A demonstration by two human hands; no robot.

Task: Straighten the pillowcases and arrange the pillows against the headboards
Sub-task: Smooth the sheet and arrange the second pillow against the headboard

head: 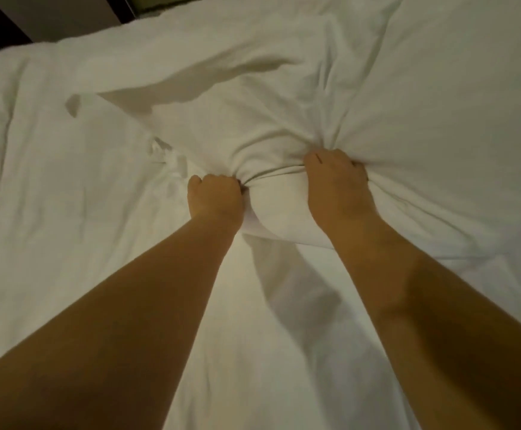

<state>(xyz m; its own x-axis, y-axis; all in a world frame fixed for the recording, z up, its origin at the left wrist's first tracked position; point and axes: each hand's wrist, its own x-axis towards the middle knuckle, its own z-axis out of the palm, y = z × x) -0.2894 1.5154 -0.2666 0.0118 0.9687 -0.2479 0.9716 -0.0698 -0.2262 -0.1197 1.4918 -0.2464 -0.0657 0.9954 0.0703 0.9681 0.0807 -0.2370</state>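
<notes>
My fingers (235,188) are curled tight, and both sets hold cloth. My left hand (215,198) is a fist bunching a gather of the white pillowcase (271,197). My right hand (335,180), just beside it, digs into another gather, fingertips buried in the folds. Between the two hands the fabric is pulled taut over a rounded bulge at the near end of the pillow (408,103), and creases fan out from each grip. The pillow runs away from me and off to the right, lying on the bed (60,212). Its far left part rises in a loose, rumpled fold that throws a shadow on the wrinkled white cover below. My bare forearms reach in from the bottom edge. Past the bed's far left corner is a dark strip (1,23); I cannot tell what it is.
</notes>
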